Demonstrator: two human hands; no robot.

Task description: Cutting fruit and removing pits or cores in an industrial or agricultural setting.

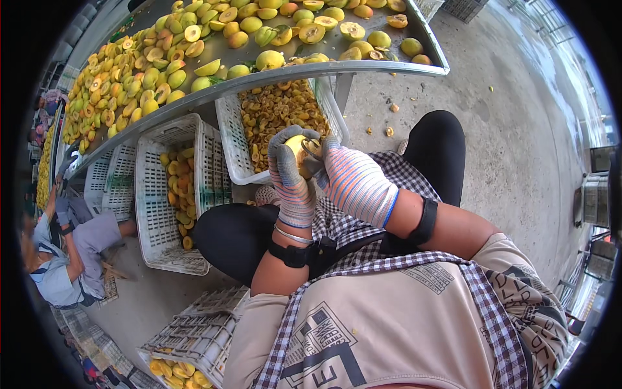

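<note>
My left hand (294, 182), in a grey-coated striped knit glove, grips a cut yellow stone fruit (294, 144), perhaps a peach. From the right, my right hand (357, 180), gloved alike, holds a small curved metal pitting tool (311, 150) against the cut face. Its handle is hidden in my fingers. Both hands are above my lap, by the near edge of a white plastic crate (236, 163) full of brownish pits and scraps (279, 109). Beyond it stands a metal-rimmed table (311, 72) heaped with whole and halved fruit (146, 80).
Left of my knee, a tilted white crate (150, 194) holds yellow-orange halves (182, 180). Another crate of halves (180, 372) stands at lower left, beneath a stacked crate (194, 335). A gloved co-worker (63, 262) sits at far left. Fruit bits (389, 131) lie on the concrete floor (510, 146).
</note>
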